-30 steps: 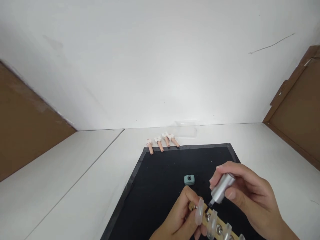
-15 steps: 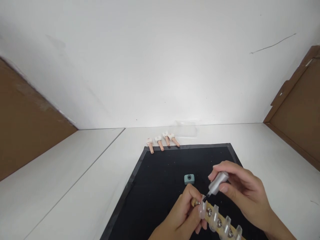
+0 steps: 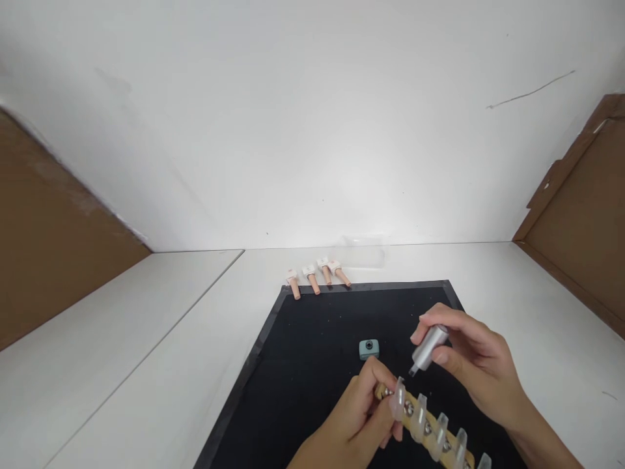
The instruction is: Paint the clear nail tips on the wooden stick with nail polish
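My left hand (image 3: pixel 359 417) is closed around the near end of a light wooden strip (image 3: pixel 432 438) with round silver metal pieces along it. Several clear false nails (image 3: pixel 440 428) stand across the strip, and my left fingers touch the endmost one. Between thumb and fingers, my right hand (image 3: pixel 481 371) pinches a nail polish brush (image 3: pixel 428 348) by its silver cap. The short brush tip points down-left, a little above and apart from the endmost nail. Beyond my left hand, a squat blue-green bottle (image 3: pixel 369 349) with a dark round opening stands on the black mat (image 3: pixel 303 371).
Several small bottles with pinkish-beige caps (image 3: pixel 314 284) lie at the mat's far edge. Behind them is a clear plastic tray (image 3: pixel 364 255) on the white table (image 3: pixel 161 358). Brown cardboard panels (image 3: pixel 581 208) border both sides, and a white wall rises behind.
My right hand has lifted the brush up and away from the endmost nail, which it was touching. The strip has tilted slightly, showing another nail at the lower right.
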Action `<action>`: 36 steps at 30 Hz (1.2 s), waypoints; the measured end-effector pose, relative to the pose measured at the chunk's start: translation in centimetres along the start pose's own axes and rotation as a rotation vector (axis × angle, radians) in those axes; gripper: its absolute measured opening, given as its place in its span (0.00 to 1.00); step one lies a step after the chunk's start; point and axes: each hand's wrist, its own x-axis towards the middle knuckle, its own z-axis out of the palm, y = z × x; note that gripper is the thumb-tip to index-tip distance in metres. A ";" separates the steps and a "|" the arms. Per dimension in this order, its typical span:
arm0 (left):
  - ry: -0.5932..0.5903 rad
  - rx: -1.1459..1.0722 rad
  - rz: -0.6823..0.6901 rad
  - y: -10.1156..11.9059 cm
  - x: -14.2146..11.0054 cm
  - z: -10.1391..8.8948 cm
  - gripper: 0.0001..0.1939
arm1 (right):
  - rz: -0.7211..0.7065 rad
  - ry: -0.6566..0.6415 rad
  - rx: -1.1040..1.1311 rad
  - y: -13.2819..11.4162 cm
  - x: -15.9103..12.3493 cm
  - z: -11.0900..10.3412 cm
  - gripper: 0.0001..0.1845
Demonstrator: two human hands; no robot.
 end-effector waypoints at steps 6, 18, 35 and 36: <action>0.001 0.036 0.051 0.7 0.3 0.2 0.16 | -0.064 -0.149 -0.035 -0.2 0.1 0.5 0.14; -0.008 0.091 0.054 0.8 0.5 0.2 0.17 | -0.123 -0.139 -0.098 -0.3 0.4 0.5 0.14; 0.408 -0.430 0.020 2.9 1.2 -4.1 0.23 | 0.300 0.195 -0.197 5.3 0.0 1.4 0.09; 0.395 -0.459 0.006 3.1 1.1 -4.4 0.23 | 0.284 0.178 -0.199 5.3 -0.2 1.6 0.09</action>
